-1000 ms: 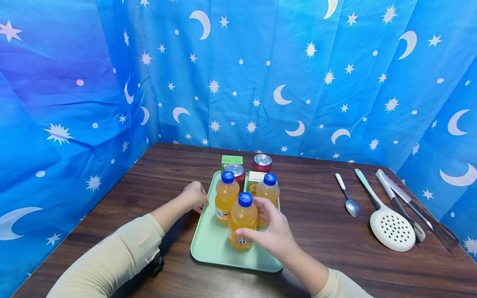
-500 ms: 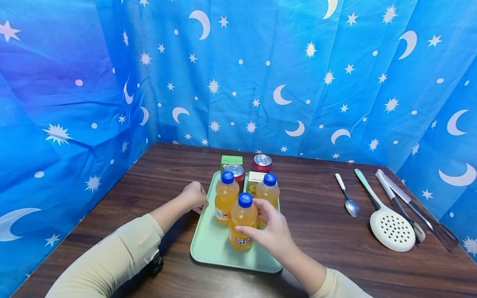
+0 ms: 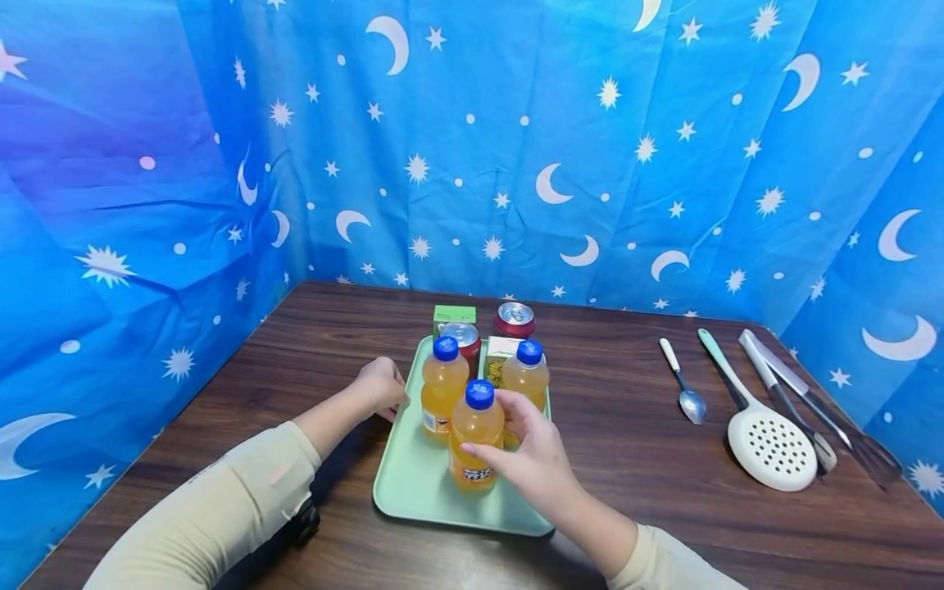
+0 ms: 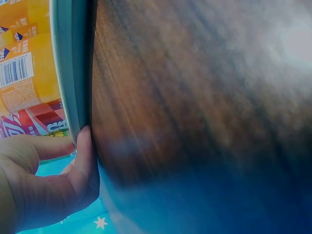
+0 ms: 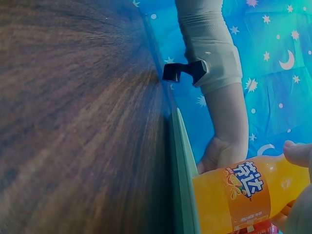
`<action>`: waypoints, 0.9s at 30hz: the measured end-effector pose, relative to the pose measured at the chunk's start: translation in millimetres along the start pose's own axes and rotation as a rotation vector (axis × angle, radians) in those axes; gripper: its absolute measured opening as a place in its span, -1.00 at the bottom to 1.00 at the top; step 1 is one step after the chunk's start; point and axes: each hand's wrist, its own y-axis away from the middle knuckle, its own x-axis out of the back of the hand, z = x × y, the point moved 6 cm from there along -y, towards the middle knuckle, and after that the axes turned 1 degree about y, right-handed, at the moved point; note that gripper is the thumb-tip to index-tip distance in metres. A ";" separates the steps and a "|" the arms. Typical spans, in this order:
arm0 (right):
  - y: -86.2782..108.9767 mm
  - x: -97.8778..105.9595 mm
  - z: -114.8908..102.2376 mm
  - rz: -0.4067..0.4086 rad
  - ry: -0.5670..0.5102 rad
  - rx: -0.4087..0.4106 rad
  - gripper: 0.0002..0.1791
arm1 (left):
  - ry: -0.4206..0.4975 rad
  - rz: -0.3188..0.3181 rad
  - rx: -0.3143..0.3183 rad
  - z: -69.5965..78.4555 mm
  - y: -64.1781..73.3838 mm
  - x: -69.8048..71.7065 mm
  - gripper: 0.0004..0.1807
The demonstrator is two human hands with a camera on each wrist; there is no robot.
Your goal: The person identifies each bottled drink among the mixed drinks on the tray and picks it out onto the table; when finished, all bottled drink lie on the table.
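Note:
My right hand grips the front orange soda bottle, blue-capped and upright on the green tray. In the right wrist view that bottle stands with its base at the tray surface, thumb on its upper part. With thumb and fingers, my left hand pinches the tray's left rim; the left wrist view shows the rim between them. Two more orange soda bottles stand behind, one at left and one at right, the right one partly hidden by my fingers.
Behind the bottles are a red can, a yellow-flowered carton, a green carton and another red can. On the table's right lie a spoon, a slotted skimmer and metal tongs. Starry blue cloth surrounds the table.
The head view has shifted slightly, moving everything a little left and up in it. Both hands keep their holds, on the bottle and on the tray rim.

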 end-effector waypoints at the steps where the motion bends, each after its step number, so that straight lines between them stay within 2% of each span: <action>1: 0.0 -0.4 0.1 -0.001 -0.003 -0.001 -0.40 | -0.005 0.001 -0.006 0.2 -0.2 -0.1 -0.90; 15: 7.0 -1.6 -13.8 -0.025 -0.067 0.030 -0.40 | -0.002 0.003 -0.009 -1.9 -1.8 -0.5 -0.86; 22: 10.7 2.4 -25.7 -0.053 -0.121 0.104 -0.40 | -0.003 0.006 -0.010 -1.3 0.4 0.8 -0.86; 27: 14.3 8.1 -30.7 -0.061 -0.121 0.108 -0.39 | -0.007 0.008 0.000 -1.7 -1.4 -0.1 -0.86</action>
